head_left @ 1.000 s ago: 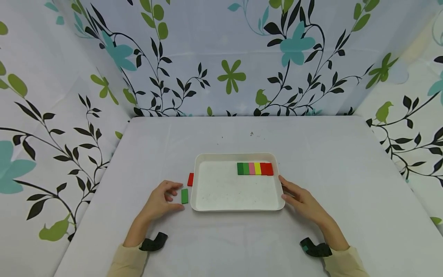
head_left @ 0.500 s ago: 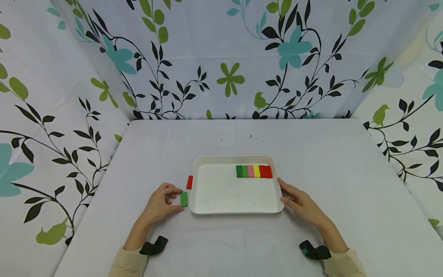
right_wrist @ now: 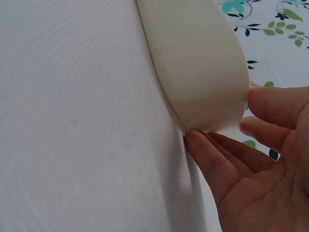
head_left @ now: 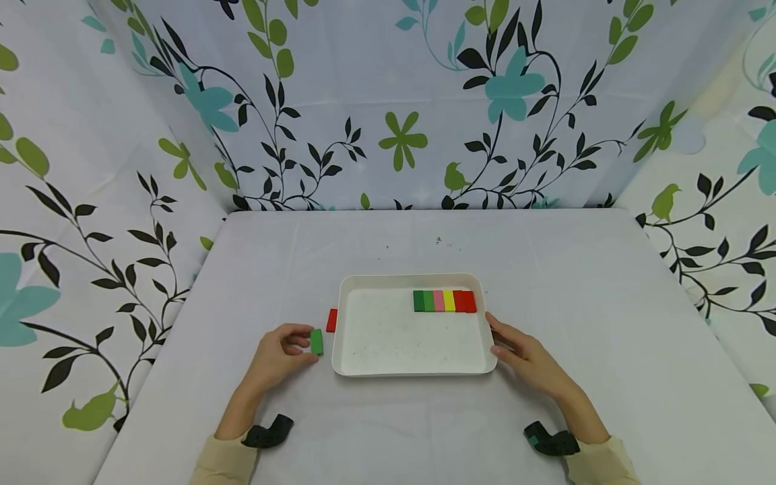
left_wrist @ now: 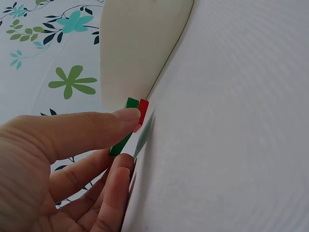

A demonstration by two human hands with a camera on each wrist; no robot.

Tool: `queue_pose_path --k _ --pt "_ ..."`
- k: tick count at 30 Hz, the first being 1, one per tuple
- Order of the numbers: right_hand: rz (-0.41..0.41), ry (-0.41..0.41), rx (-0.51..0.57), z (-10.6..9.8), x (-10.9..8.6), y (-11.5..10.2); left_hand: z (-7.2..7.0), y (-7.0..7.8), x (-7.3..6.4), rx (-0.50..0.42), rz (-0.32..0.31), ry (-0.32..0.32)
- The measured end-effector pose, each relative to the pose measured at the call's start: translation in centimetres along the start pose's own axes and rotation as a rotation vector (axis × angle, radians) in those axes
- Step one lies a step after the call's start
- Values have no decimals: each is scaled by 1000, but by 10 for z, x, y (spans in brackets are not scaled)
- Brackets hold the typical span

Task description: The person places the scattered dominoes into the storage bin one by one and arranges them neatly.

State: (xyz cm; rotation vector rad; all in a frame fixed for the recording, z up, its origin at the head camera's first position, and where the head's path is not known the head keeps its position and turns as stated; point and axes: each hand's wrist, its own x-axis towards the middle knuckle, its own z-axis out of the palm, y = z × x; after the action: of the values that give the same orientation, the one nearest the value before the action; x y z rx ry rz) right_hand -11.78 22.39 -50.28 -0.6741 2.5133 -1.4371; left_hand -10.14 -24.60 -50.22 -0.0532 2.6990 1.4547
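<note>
My left hand (head_left: 281, 353) pinches a small green block (head_left: 316, 341) between thumb and fingers, just left of the white tray (head_left: 388, 372). In the left wrist view the green block (left_wrist: 120, 143) stands tilted under the thumb tip, a greenish patch beside it on the cloth. A red block (head_left: 331, 320) lies against the tray's left side and shows behind the green one in the left wrist view. At the tray's right side, my right hand (head_left: 526, 351) rests its fingertips and thumb against the outer wall (right_wrist: 203, 72), fingers loosely bent.
Inside the tray, at its upper right, is a row of blocks (head_left: 444, 301) in dark green, green, pink, yellow and red. White cloth (head_left: 388, 431) covers the table. Patterned curtains (head_left: 339, 81) stand behind and at both sides. Small dark specks (head_left: 439, 240) lie beyond the tray.
My left hand has closed its fingers on the green block and drawn it slightly left and away from the tray. My right hand stays at the tray. The head view has shifted a little.
</note>
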Motion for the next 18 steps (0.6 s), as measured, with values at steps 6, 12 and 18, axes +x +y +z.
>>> queue_pose_path --k 6,12,18 --pt "2 -5 10 -1 0 -1 -2 0 1 -97 -15 8" --pt "1 -7 6 -1 0 -2 -3 3 0 -153 -27 26" --pt "0 -5 3 -2 0 -3 -9 13 -1 -227 -36 64"
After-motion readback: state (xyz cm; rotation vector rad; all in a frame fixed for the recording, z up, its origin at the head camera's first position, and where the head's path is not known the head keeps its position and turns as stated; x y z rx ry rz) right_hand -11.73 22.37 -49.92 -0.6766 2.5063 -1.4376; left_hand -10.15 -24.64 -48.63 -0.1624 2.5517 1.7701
